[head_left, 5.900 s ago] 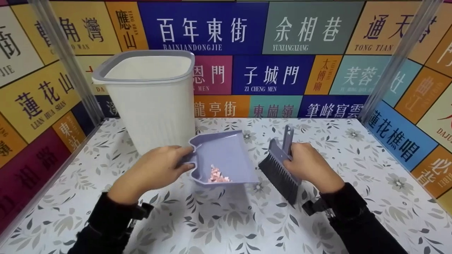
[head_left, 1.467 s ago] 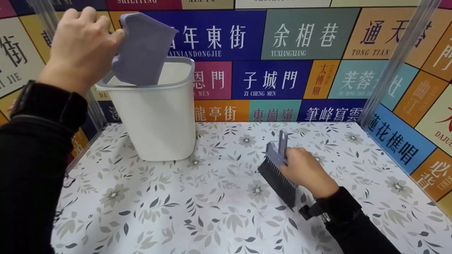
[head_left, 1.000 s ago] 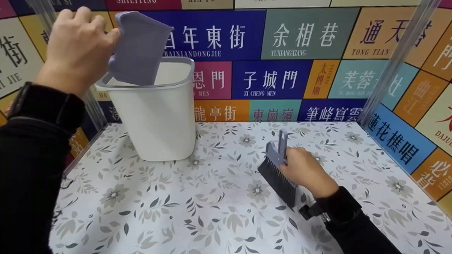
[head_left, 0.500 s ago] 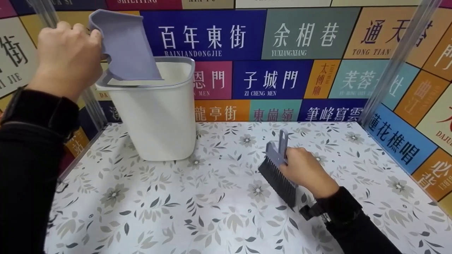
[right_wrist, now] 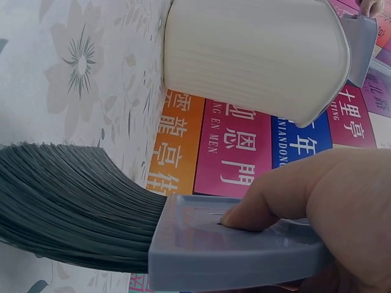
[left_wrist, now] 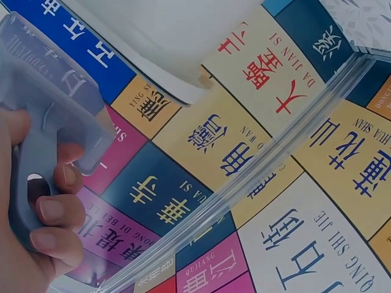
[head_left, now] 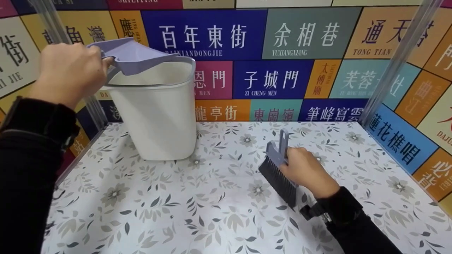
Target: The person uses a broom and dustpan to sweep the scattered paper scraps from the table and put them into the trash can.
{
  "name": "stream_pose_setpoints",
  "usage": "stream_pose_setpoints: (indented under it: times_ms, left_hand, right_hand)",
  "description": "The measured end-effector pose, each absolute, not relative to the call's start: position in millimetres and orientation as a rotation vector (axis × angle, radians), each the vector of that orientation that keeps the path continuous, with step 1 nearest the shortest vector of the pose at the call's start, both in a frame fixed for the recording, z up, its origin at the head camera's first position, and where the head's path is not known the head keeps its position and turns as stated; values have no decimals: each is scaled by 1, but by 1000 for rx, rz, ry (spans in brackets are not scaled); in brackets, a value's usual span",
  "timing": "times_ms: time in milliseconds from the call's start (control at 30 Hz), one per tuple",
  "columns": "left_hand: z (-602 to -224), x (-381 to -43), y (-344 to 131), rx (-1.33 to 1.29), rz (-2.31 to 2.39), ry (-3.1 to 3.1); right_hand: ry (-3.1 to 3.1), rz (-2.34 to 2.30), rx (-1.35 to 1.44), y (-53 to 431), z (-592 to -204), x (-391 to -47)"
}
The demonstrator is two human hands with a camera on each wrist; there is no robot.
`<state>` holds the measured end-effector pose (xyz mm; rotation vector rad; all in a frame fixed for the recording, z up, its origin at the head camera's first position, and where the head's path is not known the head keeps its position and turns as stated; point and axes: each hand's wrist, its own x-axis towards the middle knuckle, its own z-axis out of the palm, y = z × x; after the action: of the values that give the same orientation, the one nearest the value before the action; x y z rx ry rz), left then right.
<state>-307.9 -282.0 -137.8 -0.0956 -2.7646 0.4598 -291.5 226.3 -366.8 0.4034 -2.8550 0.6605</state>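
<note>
My left hand grips the handle of a lavender dustpan, its fingers curled round the handle in the left wrist view. The dustpan is held over the mouth of a white trash bin with a grey rim; no pink bits show on the part of the pan in sight. On the right, my right hand holds a hand brush with a purple-grey body and dark bristles. In the right wrist view, the thumb presses on the brush's body. The bin's bottom inside is hidden.
A table with a white leaf-patterned cover lies beneath. Behind it stands a wall of colourful sign panels. Clear upright posts mark the corners at left and right.
The dustpan, first low with pink bits in it, was lifted and tipped steeply into the bin. Now it has swung back flatter, and the left hand has lowered slightly. The right hand stays still.
</note>
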Motion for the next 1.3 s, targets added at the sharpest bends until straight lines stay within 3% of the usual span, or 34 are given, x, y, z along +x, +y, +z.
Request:
stream_pose_setpoints:
  times_ms: [800, 1300]
  left_hand:
    - [-176, -289, -235, -349, 191, -2488]
    - [-223, -273, -183, -699, 97, -2342]
  right_hand:
    - [-2865, 653, 392, 227, -367, -293]
    - [-2876, 624, 394, 228, -367, -294]
